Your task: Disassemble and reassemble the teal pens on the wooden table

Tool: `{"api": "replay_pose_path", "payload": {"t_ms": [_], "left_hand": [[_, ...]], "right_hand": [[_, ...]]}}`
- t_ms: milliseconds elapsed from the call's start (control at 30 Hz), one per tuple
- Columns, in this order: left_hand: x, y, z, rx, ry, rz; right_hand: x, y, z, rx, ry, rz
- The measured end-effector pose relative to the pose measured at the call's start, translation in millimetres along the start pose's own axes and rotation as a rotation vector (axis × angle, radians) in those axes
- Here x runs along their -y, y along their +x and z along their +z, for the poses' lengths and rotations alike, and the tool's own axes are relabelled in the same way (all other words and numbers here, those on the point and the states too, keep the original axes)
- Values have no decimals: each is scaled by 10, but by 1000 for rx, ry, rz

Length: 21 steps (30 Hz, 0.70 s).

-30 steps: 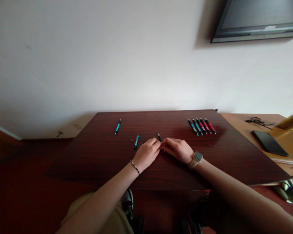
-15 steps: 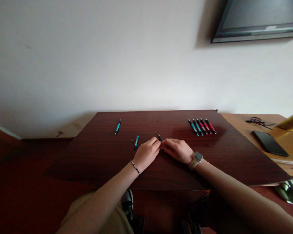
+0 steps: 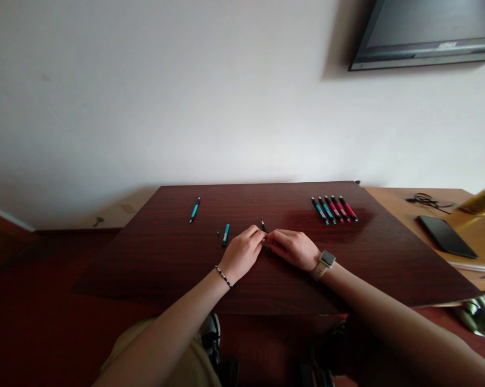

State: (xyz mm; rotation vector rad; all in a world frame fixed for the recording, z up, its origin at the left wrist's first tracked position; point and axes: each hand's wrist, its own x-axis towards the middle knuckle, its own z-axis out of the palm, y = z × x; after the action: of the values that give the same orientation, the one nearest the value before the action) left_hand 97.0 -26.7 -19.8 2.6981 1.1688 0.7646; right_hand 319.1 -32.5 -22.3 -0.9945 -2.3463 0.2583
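Note:
My left hand (image 3: 244, 250) and my right hand (image 3: 294, 248) meet over the table with fingertips pinched together. From between them a black pen part (image 3: 263, 226) with a light tip sticks out on the far side; the rest of it is hidden by the fingers. Just left of my left hand lies a teal pen barrel (image 3: 226, 234), with a tiny dark piece (image 3: 218, 234) beside it. Farther left is a whole teal and black pen (image 3: 194, 210). To the right, a slanted row of several teal and pink pens (image 3: 334, 209) lies side by side.
The dark wooden table (image 3: 165, 269) reaches the wall. A lighter desk (image 3: 399, 215) adjoins on the right, holding a black phone-like slab (image 3: 447, 236), a coiled cable (image 3: 428, 201) and a yellow bottle-like object (image 3: 482, 201). A screen (image 3: 432, 37) hangs above.
My fingers have shifted very slightly around the pen part, and a small pale spot now shows at the left fingertips. The pens on the table stay where they were.

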Motion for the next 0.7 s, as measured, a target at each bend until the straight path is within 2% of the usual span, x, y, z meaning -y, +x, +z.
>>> {"api": "replay_pose_path", "payload": {"t_ms": [333, 700], "left_hand": [[-3, 10, -14, -11, -56, 18], [-14, 8, 2, 21, 2, 11]], "right_hand": [[-15, -8, 13, -18, -14, 7], [-7, -2, 12, 1, -11, 1]]}}
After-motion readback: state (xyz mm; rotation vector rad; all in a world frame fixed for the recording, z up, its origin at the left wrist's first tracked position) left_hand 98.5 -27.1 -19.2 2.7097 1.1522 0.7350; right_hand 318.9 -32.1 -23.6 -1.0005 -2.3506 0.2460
